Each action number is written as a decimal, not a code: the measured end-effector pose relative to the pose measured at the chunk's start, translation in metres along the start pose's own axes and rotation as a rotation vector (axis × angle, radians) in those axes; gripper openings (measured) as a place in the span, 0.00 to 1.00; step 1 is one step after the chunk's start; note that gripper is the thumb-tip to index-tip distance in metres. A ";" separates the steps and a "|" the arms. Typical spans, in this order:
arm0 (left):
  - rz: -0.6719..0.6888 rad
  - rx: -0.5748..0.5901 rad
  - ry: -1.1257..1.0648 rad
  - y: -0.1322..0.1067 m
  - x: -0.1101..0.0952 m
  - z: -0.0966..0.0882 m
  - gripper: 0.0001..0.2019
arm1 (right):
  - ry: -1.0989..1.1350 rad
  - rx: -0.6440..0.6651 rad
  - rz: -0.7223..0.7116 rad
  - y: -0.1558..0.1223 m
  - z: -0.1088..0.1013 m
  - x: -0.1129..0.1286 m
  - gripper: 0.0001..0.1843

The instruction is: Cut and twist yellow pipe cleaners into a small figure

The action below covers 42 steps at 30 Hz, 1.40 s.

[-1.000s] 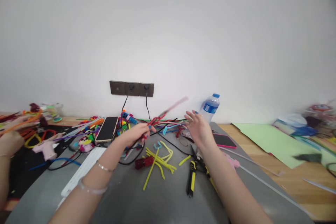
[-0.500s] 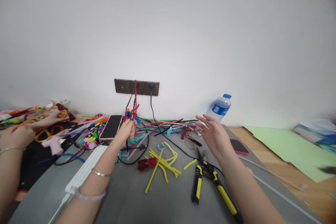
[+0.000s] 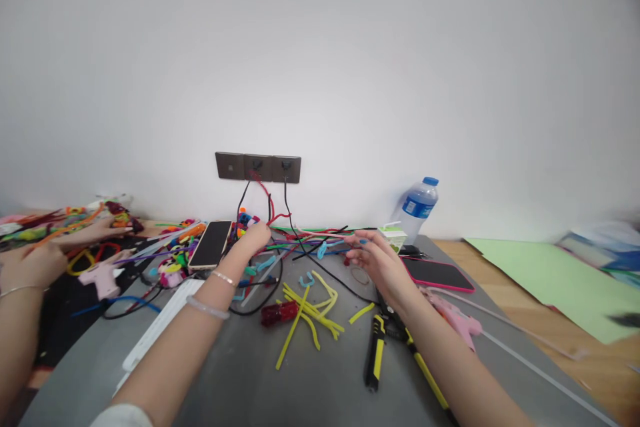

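My left hand [image 3: 254, 238] is closed on a red pipe cleaner [image 3: 267, 203], which curls up in front of the wall sockets [image 3: 258, 167]. My right hand [image 3: 376, 259] reaches to the left over the pile of coloured pipe cleaners [image 3: 310, 240], with its fingers pinched on a pale pink strand. Yellow pipe cleaner pieces [image 3: 307, 310] lie on the grey table [image 3: 250, 380] between my arms. Yellow-handled pliers [image 3: 375, 347] lie beside my right forearm.
A phone [image 3: 210, 244] lies left of my left hand, and a pink-cased phone [image 3: 437, 273] lies to the right. A water bottle [image 3: 417, 207] and a small carton [image 3: 393, 236] stand at the back. Another person's hands [image 3: 30, 263] work at the far left, near a pink glue gun [image 3: 103, 275].
My left hand moved forward and lowered the red pipe cleaner toward the pile. My right hand went from open in the air to pinching a strand over the pile.
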<state>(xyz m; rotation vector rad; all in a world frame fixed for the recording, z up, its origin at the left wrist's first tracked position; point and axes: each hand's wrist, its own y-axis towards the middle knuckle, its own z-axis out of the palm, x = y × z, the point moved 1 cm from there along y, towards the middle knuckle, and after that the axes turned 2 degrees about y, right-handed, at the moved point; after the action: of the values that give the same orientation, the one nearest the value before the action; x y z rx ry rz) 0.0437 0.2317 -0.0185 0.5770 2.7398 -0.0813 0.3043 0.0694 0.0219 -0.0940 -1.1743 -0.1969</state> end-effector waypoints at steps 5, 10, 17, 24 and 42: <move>-0.217 0.085 0.149 0.022 -0.010 -0.015 0.17 | -0.091 0.068 0.029 -0.005 0.001 -0.004 0.19; -0.119 0.035 0.181 0.017 -0.023 -0.022 0.15 | -0.144 0.062 0.030 -0.001 -0.005 -0.013 0.17; 0.066 -0.063 0.162 0.007 -0.029 -0.014 0.16 | -0.728 0.079 -0.533 0.025 -0.005 -0.020 0.14; 0.224 -0.014 0.145 0.016 -0.037 -0.004 0.15 | -1.323 0.464 -0.884 0.071 0.036 -0.038 0.28; 0.348 0.009 0.376 0.015 -0.044 0.002 0.17 | -1.887 0.600 -0.475 0.130 0.016 -0.040 0.14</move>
<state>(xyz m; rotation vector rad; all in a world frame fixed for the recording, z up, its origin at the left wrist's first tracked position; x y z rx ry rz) 0.0881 0.2282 -0.0049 1.1660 2.9391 0.1106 0.3014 0.2033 -0.0056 0.6976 -3.0794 -0.1244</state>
